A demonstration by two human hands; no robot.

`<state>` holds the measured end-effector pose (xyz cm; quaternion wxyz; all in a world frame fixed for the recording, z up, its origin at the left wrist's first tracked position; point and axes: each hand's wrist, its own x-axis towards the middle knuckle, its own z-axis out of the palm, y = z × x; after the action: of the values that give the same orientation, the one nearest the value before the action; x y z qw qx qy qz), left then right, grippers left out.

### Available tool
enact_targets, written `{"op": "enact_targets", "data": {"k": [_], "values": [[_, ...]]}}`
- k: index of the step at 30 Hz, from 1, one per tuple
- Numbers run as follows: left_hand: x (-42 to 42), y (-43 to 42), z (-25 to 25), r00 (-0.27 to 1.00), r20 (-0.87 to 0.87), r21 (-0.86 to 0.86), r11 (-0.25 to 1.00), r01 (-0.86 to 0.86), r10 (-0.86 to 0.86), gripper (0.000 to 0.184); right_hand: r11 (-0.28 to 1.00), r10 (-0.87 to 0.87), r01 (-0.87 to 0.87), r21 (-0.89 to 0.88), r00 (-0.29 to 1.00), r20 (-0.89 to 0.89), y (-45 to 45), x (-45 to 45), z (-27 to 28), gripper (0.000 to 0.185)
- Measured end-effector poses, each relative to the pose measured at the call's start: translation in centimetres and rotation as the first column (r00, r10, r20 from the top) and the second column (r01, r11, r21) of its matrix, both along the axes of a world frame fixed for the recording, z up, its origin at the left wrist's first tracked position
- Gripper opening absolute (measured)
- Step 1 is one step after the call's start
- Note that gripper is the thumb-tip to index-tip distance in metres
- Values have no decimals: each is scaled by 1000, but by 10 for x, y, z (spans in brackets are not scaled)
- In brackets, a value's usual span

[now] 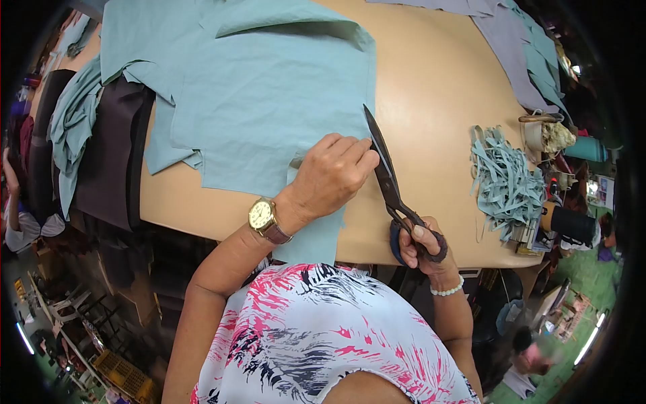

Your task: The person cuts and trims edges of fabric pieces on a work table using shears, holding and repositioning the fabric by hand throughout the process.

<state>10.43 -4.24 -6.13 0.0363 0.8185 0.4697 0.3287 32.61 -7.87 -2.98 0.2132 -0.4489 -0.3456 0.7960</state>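
A large sheet of light teal fabric spreads over the tan table, with a fold along its upper right part. My left hand, with a watch on the wrist, is closed on the fabric near its right edge; its fingertips are hidden beneath the knuckles. Below that hand, a flap of the same cloth hangs over the front table edge. My right hand grips the handles of large dark fabric scissors. Their blades point up and away along the fabric's right edge, close beside my left fingers, and look nearly closed.
On the table, a pile of thin teal strips lies at the right. Grey and teal cloth drapes at the upper right. A dark padded chair carrying bunched fabric stands left. Another person's arm shows at far left.
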Motion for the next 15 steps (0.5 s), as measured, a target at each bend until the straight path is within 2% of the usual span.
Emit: {"op": "enact_targets", "data": {"k": [8, 15], "values": [[-1, 0, -3, 1000, 26, 15, 1000, 9, -9, 12, 999, -39, 40, 5, 996, -78, -7, -5, -5, 38], [0, -2, 0, 999, 36, -1, 1000, 14, -14, 12, 999, -47, 47, 0, 998, -35, -7, -9, -3, 37]]}}
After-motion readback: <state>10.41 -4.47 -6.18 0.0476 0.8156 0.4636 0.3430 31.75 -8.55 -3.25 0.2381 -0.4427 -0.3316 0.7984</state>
